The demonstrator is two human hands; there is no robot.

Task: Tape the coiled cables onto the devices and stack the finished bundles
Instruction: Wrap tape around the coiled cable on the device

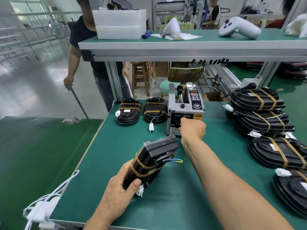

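My left hand (119, 188) grips a black device (152, 160) tilted up off the green table, its coiled cable bound to it by two brown tape bands; coloured wires stick out on its right. My right hand (192, 128) reaches to the mouth of the grey tape dispenser (186, 110), fingers curled at the outlet; any tape there is hidden by the hand. Two taped devices (129, 112) lie left of the dispenser. Stacks of finished bundles (259, 110) sit at the right.
A person with a long-handled tool stands beyond the table's far left corner. An upper shelf (182, 45) overhangs the far edge, carrying white foam boxes and white controllers. A white cable (49, 196) hangs at the left table edge. A second green table (33, 155) adjoins at left.
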